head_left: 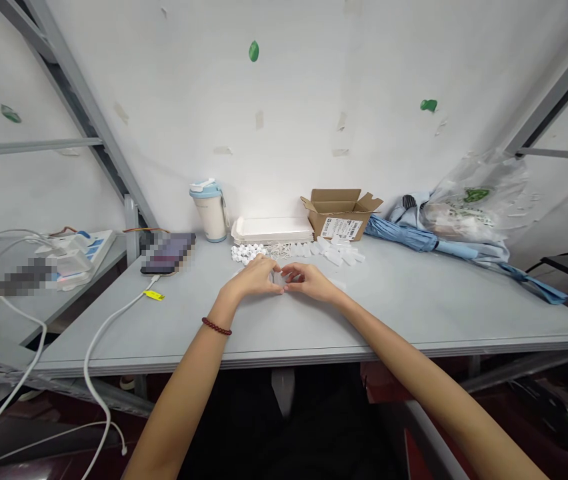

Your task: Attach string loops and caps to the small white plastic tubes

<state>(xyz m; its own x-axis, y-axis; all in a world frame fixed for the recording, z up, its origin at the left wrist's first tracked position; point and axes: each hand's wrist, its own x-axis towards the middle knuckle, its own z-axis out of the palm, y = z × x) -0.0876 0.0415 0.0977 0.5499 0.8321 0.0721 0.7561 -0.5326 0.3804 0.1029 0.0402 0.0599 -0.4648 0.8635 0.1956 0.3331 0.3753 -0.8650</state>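
Note:
My left hand (pixel 260 276) and my right hand (pixel 308 281) meet over the middle of the table, fingertips nearly touching. Between them is a small translucent plastic piece (pixel 278 279), mostly covered by the fingers, pinched from both sides. Just behind my left hand lies a pile of small white caps (pixel 247 253). Thin white pieces (pixel 280 251) are heaped beside the caps. Farther right, several translucent plastic pieces (pixel 335 255) are scattered behind my right hand.
Along the wall stand a cup (pixel 209 212), a long white box (pixel 274 230) and an open cardboard box (pixel 341 217). A folded blue umbrella (pixel 404 233) and a plastic bag (pixel 474 207) lie to the right. On the left, a phone (pixel 169 253) trails a white cable (pixel 109 327).

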